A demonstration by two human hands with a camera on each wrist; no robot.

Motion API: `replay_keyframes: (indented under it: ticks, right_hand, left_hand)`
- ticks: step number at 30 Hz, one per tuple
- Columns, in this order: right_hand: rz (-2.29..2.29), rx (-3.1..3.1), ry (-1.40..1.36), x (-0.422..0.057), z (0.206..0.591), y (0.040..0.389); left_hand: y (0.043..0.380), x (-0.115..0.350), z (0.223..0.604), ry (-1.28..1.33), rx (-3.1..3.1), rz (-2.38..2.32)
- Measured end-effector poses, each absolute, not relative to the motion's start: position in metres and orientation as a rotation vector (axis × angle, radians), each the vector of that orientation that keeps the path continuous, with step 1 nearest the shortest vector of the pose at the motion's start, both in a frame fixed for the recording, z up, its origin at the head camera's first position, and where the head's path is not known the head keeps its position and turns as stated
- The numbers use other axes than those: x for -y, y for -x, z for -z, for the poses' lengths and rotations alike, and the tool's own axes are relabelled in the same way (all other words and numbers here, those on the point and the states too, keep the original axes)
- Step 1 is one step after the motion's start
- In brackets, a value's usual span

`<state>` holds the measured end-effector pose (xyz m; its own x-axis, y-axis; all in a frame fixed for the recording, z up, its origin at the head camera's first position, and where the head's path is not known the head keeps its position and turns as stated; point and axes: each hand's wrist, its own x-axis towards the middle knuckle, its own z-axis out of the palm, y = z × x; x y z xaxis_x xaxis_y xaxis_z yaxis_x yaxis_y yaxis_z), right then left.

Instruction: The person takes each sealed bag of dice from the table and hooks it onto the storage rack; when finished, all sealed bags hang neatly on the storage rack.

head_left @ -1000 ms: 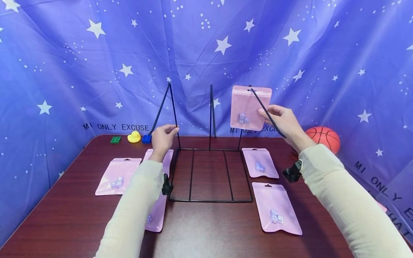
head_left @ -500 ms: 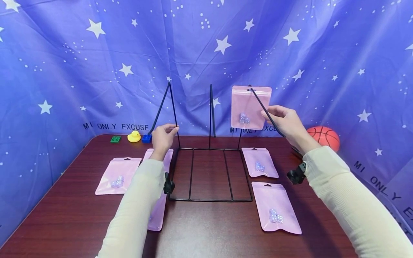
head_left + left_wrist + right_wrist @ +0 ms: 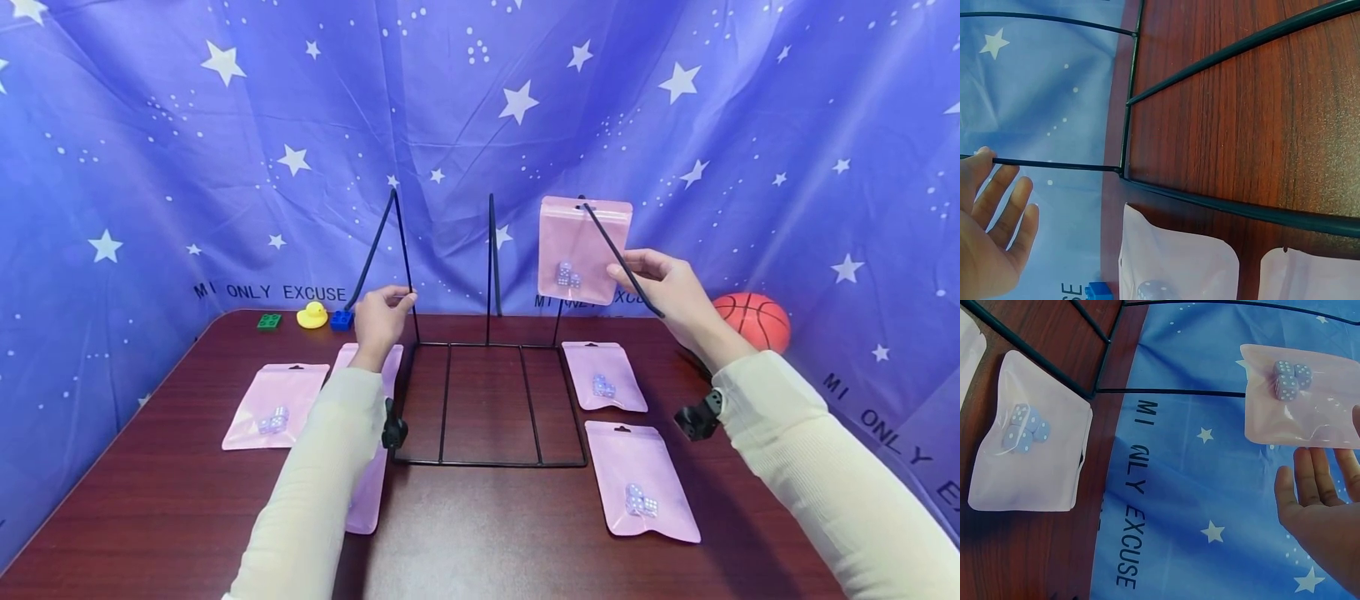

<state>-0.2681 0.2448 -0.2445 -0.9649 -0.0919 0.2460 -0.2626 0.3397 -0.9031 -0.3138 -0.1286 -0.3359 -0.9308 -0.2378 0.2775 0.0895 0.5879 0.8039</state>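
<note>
A black wire rack (image 3: 491, 463) stands on the table with three uprights, each with a prong slanting down from its top. My left hand (image 3: 382, 321) pinches the left upright between thumb and fingertips, the other fingers spread loosely in the left wrist view. On the right prong hangs a pink zip bag (image 3: 566, 237) of dice, the prong passing through its hang hole. My right hand (image 3: 663, 287) pinches this bag at its right edge, thumb in front; in the right wrist view, its other fingers (image 3: 1307, 475) reach out beside the bag's edge.
Flat pink dice bags lie right of the rack, one behind (image 3: 600, 358) and one in front (image 3: 633, 454), and several lie left (image 3: 288, 387), partly under my left arm. A green brick (image 3: 268, 322), yellow duck (image 3: 312, 315), blue brick (image 3: 342, 320) and red ball (image 3: 752, 321) sit at the back.
My right hand has shifted slightly right and down along the hanging bag, its thumb now nearer the bag's edge. The left hand stays on the upright.
</note>
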Motion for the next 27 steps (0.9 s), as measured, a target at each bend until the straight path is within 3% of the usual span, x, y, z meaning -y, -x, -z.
replay_keyframes:
  ticks: [15,27]
  right_hand:
    - [-1.681,2.488,-0.368,-0.274,0.247,0.243]
    - [-1.974,2.368,-0.393,-0.303,0.251,0.212]
  left_hand:
    - [0.316,0.128,0.338,-0.139,2.466,1.252]
    - [0.317,0.13,0.34,-0.105,2.461,1.252]
